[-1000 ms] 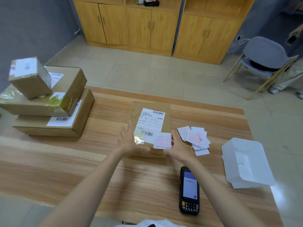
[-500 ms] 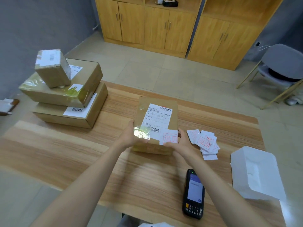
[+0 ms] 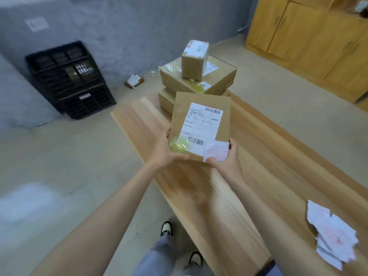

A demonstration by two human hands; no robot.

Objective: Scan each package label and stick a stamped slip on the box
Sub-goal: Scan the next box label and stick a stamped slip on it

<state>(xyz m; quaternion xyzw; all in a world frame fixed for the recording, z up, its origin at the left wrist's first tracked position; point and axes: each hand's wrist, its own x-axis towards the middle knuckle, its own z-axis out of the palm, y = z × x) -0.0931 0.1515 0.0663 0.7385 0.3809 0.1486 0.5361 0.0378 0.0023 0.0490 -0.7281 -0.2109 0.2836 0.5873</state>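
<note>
Gripping the flat cardboard parcel (image 3: 199, 124) by its near corners with left hand (image 3: 166, 154) and right hand (image 3: 227, 162), above the counter (image 3: 199, 192), beside the stacked boxes (image 3: 199, 76). Probably light and stiff; best held by the edges, off the slick tape.

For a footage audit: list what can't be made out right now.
Head view only.
Label text on the held box: too small, blurred.
Lowest stacked box: mostly behind the held box.
Slip pile: motion-blurred, stamps unreadable.
Left hand, right hand: fingers hidden under the box.
</note>
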